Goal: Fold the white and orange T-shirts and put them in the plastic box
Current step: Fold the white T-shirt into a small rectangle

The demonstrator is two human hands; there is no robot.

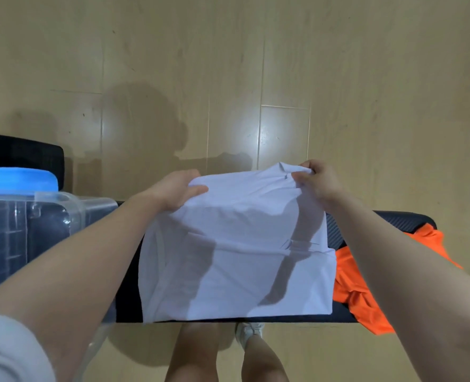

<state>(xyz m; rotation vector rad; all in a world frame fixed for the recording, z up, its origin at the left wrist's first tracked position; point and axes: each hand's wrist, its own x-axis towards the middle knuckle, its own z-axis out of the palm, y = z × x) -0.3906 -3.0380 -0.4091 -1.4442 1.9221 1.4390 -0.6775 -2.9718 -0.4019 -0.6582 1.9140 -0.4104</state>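
The white T-shirt (236,244) lies partly folded across a narrow black table (338,232), its far edge lifted off the surface. My left hand (177,190) grips that raised edge at the left corner. My right hand (318,179) pinches the bunched right corner a little higher. The orange T-shirt (349,282) sits crumpled at the table's right end, partly under my right forearm and hanging over the near edge. The clear plastic box (52,216) stands at the left, touching the table's end.
A blue lid (21,179) rests behind the box, in front of a black chair back (21,151). Light wooden floor surrounds the table. My bare legs and one white shoe (249,330) show below the near table edge.
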